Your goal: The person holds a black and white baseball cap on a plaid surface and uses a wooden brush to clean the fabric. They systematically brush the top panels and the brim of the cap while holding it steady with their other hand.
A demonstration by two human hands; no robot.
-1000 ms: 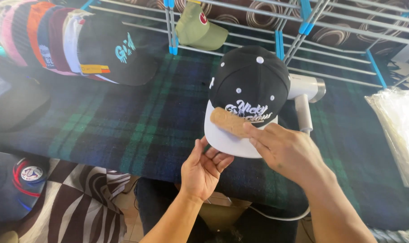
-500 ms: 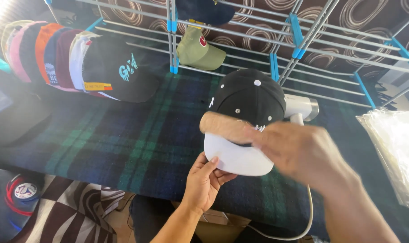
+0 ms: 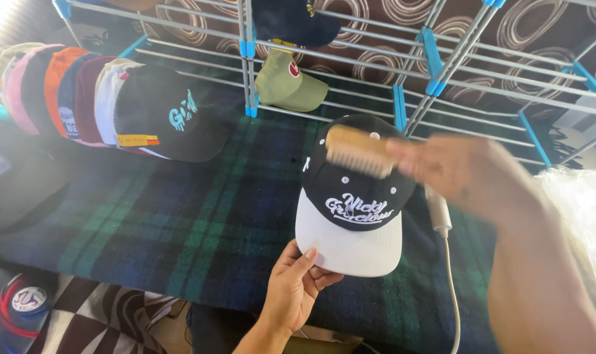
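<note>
Black snapback cap (image 3: 353, 190) with a white brim and white script embroidery is sitting near the front edge of a table (image 3: 180, 223) covered in dark blue-and-green plaid cloth, its brim pointing toward the person. The left hand (image 3: 298, 288) is reaching up from below, its grip pinched on the brim's front left edge, thumb lying on top and fingers tucked beneath. The right hand (image 3: 462, 174) is hovering over the crown, its grip wrapped around a wooden brush (image 3: 358, 149) with pale bristles facing down; the hand is blurred, so whether the bristles are actually touching the fabric is hard to say. Just right of the cap, a white handle-like object with a cord (image 3: 445, 262) is trailing toward the table's front edge. A row of stacked caps (image 3: 107, 105) in several colours is lying at the left of the table, an olive cap (image 3: 290, 84) is resting at the foot of a metal rack with blue joints (image 3: 403, 65), and a navy cap (image 3: 294, 19) is hanging on the rack above.
</note>
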